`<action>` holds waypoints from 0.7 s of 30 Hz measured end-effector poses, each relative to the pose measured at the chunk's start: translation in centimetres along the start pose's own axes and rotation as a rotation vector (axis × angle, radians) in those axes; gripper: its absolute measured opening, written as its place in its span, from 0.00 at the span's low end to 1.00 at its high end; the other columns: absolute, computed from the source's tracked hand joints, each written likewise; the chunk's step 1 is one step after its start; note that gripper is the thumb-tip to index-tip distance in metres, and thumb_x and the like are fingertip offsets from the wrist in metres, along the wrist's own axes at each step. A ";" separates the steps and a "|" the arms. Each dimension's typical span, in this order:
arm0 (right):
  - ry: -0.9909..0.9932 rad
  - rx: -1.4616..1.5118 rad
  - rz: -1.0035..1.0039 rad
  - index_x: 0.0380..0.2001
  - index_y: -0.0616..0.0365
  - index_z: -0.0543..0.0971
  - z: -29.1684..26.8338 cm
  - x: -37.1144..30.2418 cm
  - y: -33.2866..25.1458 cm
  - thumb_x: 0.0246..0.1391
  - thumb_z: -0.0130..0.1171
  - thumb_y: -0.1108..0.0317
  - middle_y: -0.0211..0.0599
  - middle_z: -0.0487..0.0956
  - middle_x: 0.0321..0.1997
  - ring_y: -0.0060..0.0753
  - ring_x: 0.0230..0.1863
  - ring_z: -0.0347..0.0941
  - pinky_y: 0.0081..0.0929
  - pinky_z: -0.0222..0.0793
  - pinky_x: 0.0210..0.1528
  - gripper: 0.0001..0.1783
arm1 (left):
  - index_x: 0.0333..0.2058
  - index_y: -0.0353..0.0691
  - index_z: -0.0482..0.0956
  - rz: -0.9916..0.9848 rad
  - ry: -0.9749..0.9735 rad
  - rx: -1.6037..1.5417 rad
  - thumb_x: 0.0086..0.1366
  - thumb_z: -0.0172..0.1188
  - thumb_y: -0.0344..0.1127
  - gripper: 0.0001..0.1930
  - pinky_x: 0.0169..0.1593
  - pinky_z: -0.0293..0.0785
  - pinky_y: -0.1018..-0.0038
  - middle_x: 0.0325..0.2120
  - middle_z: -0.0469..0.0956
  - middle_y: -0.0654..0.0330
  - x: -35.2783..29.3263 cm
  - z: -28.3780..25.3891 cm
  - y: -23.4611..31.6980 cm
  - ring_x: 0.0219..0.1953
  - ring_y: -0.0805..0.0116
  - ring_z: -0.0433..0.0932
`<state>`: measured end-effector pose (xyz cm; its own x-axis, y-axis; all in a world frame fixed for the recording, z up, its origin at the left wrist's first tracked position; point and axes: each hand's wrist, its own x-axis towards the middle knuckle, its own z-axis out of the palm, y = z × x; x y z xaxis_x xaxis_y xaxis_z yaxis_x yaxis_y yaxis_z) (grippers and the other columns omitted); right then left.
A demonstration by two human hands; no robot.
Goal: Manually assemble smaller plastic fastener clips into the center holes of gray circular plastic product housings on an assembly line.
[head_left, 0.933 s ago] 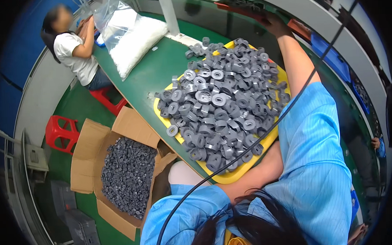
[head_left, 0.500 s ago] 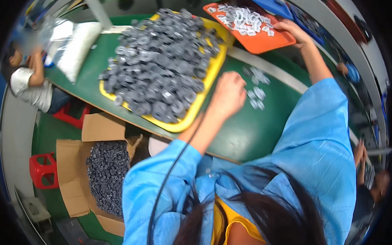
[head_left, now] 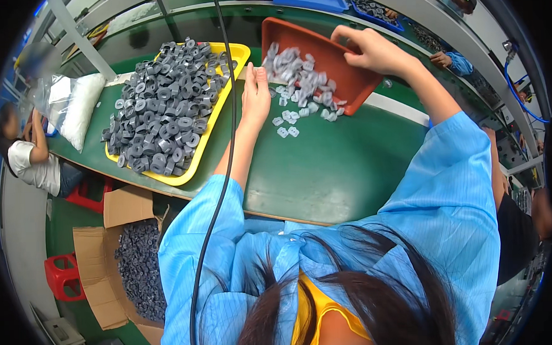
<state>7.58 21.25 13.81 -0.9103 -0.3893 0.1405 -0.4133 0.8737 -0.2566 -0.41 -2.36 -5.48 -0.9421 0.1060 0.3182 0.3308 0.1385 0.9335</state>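
Clear pieces (head_left: 294, 71) in red tray (head_left: 348, 75), far edge of table (head_left: 325, 177): blurred, detail indistinct. Floor of yellow tray (head_left: 212, 127): mostly hidden under grey rings (head_left: 161, 109).

An open cardboard box (head_left: 98, 277) filled with small dark grey parts (head_left: 139, 268) is set on the floor, with a red plastic stool (head_left: 64, 277) placed just beside it. A plastic bag (head_left: 84, 112) of white material is laid on the desk (head_left: 325, 177), near a seated co-worker (head_left: 42, 165). The view is crossed by a black cable (head_left: 233, 101).
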 end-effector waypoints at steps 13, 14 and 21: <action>0.300 -0.422 -0.283 0.43 0.52 0.71 1.9 -4.3 -2.8 0.49 0.55 0.73 0.42 0.77 0.24 0.48 0.25 0.76 0.43 0.71 0.27 0.16 | 0.52 0.32 0.72 0.085 0.270 0.158 0.72 0.45 0.46 0.22 0.57 0.67 0.63 0.49 0.75 0.45 -3.4 -1.2 0.3 0.53 0.50 0.73; 0.352 -0.364 -0.265 0.43 0.52 0.71 1.3 -4.6 -2.0 0.49 0.54 0.73 0.42 0.78 0.24 0.49 0.25 0.76 0.43 0.71 0.28 0.16 | 0.52 0.31 0.71 0.109 0.270 0.137 0.70 0.49 0.39 0.19 0.57 0.66 0.64 0.49 0.75 0.46 -3.3 -0.8 1.2 0.52 0.52 0.73; 0.392 0.444 0.040 0.47 0.56 0.75 -7.5 -7.4 3.0 0.53 0.58 0.70 0.29 0.79 0.29 0.22 0.30 0.76 0.26 0.72 0.33 0.17 | 0.49 0.30 0.75 0.378 0.073 0.383 0.67 0.54 0.37 0.17 0.58 0.67 0.62 0.48 0.74 0.42 0.3 -2.0 0.6 0.53 0.46 0.72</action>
<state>13.28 28.97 19.21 -0.8839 -0.1482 0.4436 -0.4259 0.6470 -0.6324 -0.64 -4.21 -4.49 -0.7503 0.1513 0.6436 0.6311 0.4541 0.6289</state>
